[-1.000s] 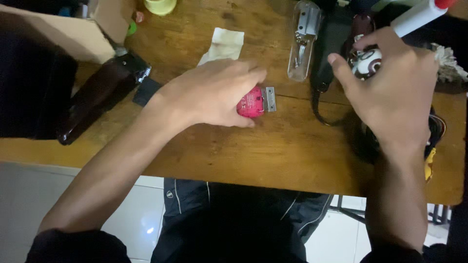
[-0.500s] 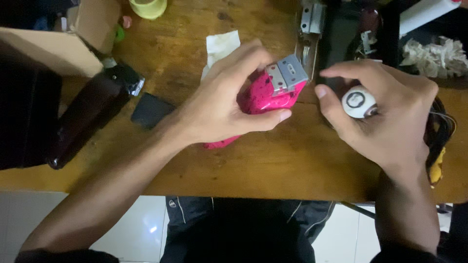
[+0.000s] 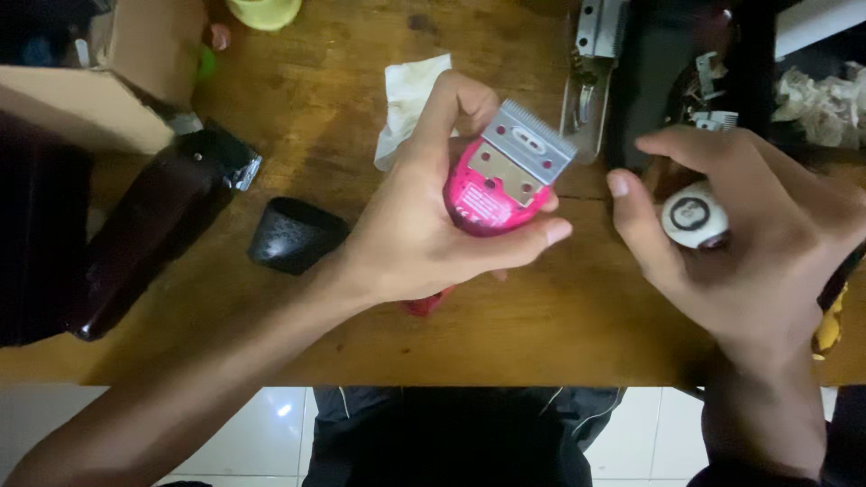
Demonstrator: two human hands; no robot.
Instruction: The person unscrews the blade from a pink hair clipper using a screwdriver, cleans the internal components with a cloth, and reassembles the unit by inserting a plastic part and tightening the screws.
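My left hand (image 3: pixel 424 230) grips a pink hair clipper (image 3: pixel 492 194) above the wooden table (image 3: pixel 343 117), its metal toothed blade (image 3: pixel 525 149) tilted up and to the right. My right hand (image 3: pixel 749 243) is just right of it, curled around a small round white object with a dark ring (image 3: pixel 695 216), held between thumb and fingers. The two hands are a short gap apart.
A dark maroon clipper (image 3: pixel 144 239) lies at the left beside a cardboard box (image 3: pixel 99 81). A black cap (image 3: pixel 293 234) sits near my left wrist. A white tissue (image 3: pixel 410 95), a metal part (image 3: pixel 591 63) and dark gear (image 3: pixel 667 72) lie at the back.
My left hand lifted the pink clipper off the table and turned its blade upward. My right hand brought the white round object down and closer to the clipper.
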